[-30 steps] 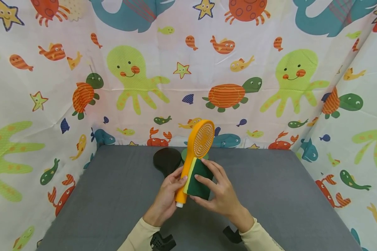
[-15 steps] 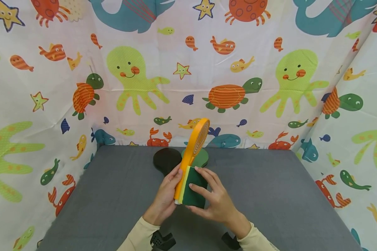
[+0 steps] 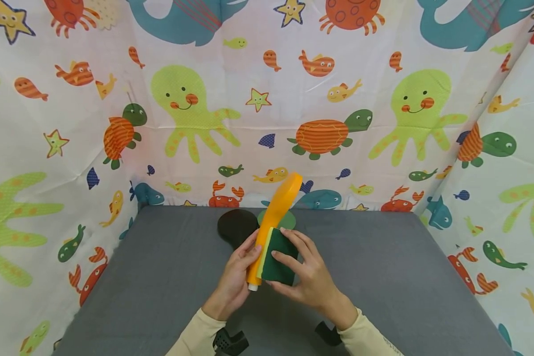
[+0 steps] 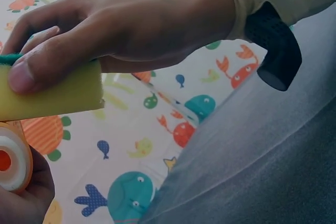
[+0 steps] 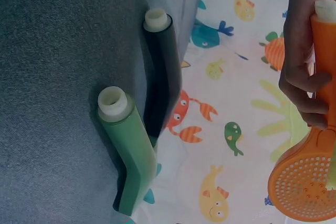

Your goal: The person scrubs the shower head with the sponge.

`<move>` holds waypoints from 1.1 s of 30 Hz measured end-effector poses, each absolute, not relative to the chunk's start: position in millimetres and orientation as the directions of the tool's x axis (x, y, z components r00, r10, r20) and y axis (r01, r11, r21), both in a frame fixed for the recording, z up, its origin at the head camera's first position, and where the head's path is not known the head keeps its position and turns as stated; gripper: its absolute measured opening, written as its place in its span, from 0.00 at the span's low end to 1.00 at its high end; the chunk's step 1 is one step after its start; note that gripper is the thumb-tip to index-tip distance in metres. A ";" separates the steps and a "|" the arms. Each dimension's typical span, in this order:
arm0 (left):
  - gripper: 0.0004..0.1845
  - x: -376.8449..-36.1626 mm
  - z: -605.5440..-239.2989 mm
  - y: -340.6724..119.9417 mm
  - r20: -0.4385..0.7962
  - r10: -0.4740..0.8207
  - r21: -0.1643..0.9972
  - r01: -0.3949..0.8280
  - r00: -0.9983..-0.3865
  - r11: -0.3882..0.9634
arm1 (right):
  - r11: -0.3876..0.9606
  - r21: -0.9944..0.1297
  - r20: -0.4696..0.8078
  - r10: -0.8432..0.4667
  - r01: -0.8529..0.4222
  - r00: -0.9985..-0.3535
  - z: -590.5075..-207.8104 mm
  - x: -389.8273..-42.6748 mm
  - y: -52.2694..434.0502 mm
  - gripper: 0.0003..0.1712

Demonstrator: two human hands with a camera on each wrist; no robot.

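Note:
An orange handheld shower head (image 3: pixel 279 205) is held at a slant above the table, its round head up. My left hand (image 3: pixel 236 277) grips its handle; the white threaded end sticks out below. My right hand (image 3: pixel 313 279) holds a sponge (image 3: pixel 279 258) with a dark green scouring side and yellow foam. The yellow foam lies along the handle. In the left wrist view, the right thumb presses on the sponge (image 4: pixel 63 95) just above the shower head's hollow end (image 4: pixel 13 158). The perforated spray face (image 5: pixel 307 187) shows in the right wrist view but is turned away in the head view.
Behind the hands, a black shower head (image 3: pixel 236 226) and a green shower head (image 3: pixel 288 221) lie on the grey table (image 3: pixel 160 277). Their white threaded ends show in the right wrist view. A curtain (image 3: pixel 267 143) printed with sea animals hangs around the back and sides.
The shower head has turned about its handle, so its spray face is now out of sight in the head view. The sponge slid down along the handle, then back up.

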State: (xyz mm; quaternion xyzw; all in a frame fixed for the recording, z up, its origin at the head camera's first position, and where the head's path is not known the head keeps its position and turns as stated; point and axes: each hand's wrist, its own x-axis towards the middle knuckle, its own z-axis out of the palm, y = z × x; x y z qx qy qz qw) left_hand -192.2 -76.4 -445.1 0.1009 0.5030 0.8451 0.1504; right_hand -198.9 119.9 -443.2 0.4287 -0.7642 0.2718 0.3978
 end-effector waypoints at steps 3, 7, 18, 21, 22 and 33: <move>0.29 -191.9 -445.1 -75.8 0.021 0.352 0.877 -0.152 -0.936 -0.455 | 0.481 -0.077 0.841 -0.438 -0.873 -0.316 -442.3 -199.5 120.1 0.28; 0.29 -193.8 -445.1 -75.8 0.037 0.343 0.874 -0.136 -0.938 -0.467 | 0.456 -0.070 0.844 -0.446 -0.887 -0.297 -445.8 -197.4 117.4 0.28; 0.28 -194.8 -445.0 -77.6 0.045 0.352 0.879 -0.130 -0.935 -0.458 | 0.445 -0.046 0.833 -0.477 -0.894 -0.280 -449.7 -195.3 115.5 0.28; 0.29 -194.1 -444.9 -77.5 0.037 0.354 0.881 -0.136 -0.935 -0.453 | 0.460 -0.052 0.831 -0.472 -0.887 -0.293 -447.2 -196.6 117.8 0.28; 0.29 -193.7 -445.1 -77.4 0.034 0.356 0.884 -0.138 -0.934 -0.447 | 0.466 -0.056 0.832 -0.467 -0.883 -0.299 -446.5 -197.4 118.8 0.28; 0.30 -188.9 -448.3 -75.5 0.002 0.349 0.918 -0.136 -0.937 -0.372 | 0.545 -0.048 0.868 -0.392 -0.837 -0.305 -437.4 -209.3 131.7 0.29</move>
